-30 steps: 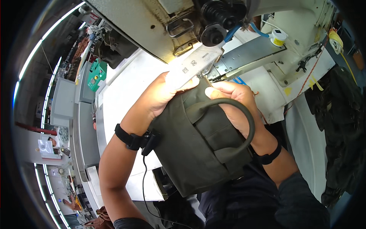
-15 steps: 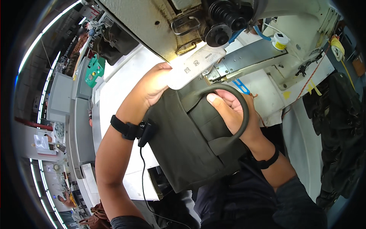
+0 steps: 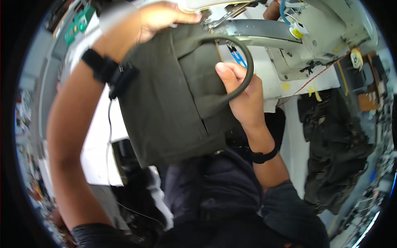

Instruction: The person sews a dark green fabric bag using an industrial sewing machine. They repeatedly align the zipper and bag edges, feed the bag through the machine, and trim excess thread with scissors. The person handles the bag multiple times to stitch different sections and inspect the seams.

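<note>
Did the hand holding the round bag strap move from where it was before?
Cannot tell: the right hand grips the strap just below the sewing machine's metal arm, as before, but the head camera itself shifted.

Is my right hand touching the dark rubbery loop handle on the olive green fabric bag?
Touching. The head view shows the right hand gripping the loop handle, which crosses its fingers against the bag.

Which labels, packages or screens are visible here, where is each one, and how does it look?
Small tag: hangs on the sewing machine, upper right; white and yellow.
Green box: upper left, beside the left hand; teal with pale marks, blurred.
No screen shows.
</note>
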The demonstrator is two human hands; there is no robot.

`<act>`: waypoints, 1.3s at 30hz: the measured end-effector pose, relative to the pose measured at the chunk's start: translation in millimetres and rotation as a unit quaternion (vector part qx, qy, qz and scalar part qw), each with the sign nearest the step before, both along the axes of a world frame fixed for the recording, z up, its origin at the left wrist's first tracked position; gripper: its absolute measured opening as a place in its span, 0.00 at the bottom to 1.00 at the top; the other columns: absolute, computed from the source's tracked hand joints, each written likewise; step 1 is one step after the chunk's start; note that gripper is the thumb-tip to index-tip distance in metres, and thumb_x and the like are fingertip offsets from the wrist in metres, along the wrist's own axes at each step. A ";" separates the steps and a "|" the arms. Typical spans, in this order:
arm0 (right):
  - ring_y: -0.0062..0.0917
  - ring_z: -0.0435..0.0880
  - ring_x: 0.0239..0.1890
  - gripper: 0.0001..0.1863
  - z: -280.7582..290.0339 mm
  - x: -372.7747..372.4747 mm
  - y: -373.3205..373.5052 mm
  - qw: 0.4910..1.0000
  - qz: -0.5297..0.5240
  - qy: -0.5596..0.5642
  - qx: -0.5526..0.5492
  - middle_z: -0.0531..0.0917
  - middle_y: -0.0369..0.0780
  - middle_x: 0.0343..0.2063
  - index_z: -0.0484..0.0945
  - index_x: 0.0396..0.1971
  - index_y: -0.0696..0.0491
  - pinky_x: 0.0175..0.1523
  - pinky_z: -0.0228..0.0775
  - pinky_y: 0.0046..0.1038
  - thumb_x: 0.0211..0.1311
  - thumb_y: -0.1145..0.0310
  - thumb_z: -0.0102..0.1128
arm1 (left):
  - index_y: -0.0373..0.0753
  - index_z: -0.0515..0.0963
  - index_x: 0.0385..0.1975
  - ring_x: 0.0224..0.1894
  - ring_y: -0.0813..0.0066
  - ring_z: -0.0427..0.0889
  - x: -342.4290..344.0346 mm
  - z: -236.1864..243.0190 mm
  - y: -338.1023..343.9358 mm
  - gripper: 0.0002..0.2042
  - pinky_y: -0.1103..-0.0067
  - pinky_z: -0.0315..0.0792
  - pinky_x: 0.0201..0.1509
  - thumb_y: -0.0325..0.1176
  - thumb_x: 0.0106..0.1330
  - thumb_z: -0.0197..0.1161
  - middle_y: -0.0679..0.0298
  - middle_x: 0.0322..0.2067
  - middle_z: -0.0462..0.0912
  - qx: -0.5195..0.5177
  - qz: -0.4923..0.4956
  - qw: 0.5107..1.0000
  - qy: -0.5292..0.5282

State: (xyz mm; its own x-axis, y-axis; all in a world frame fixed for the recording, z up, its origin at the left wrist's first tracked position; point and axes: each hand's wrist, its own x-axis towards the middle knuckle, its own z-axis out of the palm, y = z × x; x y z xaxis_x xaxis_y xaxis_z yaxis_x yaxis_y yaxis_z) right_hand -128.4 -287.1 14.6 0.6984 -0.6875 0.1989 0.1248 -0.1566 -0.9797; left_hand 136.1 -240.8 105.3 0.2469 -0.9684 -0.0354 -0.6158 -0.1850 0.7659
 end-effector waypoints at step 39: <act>0.13 0.73 0.17 0.20 4.5 -77.8 45.9 0.929 0.188 -0.025 0.320 0.77 0.32 0.16 0.82 0.26 0.58 0.23 0.66 0.19 0.77 0.60 0.65 | 0.42 0.86 0.36 0.38 0.73 0.87 -213.2 -68.9 137.2 0.11 0.75 0.74 0.46 0.26 0.53 0.78 0.68 0.38 0.91 -0.348 0.061 0.814 -0.462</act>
State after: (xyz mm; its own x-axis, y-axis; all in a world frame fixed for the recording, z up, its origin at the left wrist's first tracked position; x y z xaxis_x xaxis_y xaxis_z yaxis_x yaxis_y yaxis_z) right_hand -206.2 -241.2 19.1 0.9134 -0.3867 -0.1274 0.1010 0.5184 -0.8492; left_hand -77.0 -103.6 36.4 -0.0468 -0.6412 0.7659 -0.9977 -0.0074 -0.0671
